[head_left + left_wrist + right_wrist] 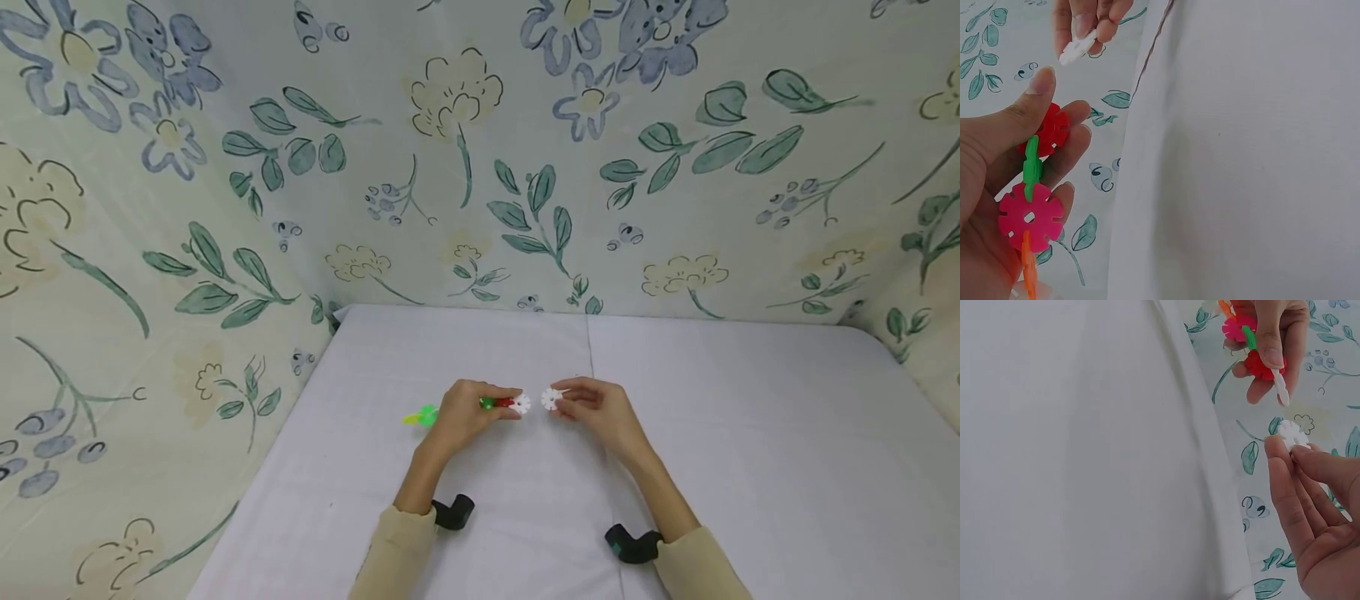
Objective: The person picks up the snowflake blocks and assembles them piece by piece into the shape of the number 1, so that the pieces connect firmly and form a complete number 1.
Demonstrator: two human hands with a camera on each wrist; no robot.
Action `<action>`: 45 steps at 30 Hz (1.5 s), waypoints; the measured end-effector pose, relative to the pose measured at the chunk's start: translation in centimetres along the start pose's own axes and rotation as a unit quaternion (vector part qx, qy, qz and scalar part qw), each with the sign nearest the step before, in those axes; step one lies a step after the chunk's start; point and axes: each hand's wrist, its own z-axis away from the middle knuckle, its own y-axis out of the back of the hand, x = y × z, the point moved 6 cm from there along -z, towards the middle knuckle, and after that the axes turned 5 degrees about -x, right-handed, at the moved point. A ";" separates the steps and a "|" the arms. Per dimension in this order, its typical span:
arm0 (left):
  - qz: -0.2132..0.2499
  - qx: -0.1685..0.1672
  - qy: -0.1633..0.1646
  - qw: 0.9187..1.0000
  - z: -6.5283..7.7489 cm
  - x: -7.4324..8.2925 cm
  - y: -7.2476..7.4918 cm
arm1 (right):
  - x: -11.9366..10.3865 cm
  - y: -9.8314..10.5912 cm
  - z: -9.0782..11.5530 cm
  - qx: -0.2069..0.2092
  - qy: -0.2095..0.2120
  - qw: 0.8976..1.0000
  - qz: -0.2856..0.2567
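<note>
My left hand [463,415] holds a chain of notched, flower-shaped plastic discs slotted together. In the left wrist view the chain shows a red disc [1055,130], a green disc [1032,165], a pink disc [1046,207] and an orange disc [1029,269]. Its far end, a yellow piece [412,419] beside a light green disc [428,415], sticks out left of the hand. At the near end, by the thumb, a white disc [1281,389] joins the red one. Between thumb and fingertips my right hand [611,417] pinches a loose white disc [551,399], a small gap from the chain's white end.
White cloth covers the table [450,342], with a crease line running front to back near the hands. A floral curtain [480,233] hangs behind and to the sides. Black wrist cameras [633,546] sit at both sleeve cuffs.
</note>
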 end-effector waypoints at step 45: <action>0.086 -0.044 -0.028 0.995 0.0 0.2 0.1 | -2.2 -1.8 2.1 0.003 0.153 0.988 -0.036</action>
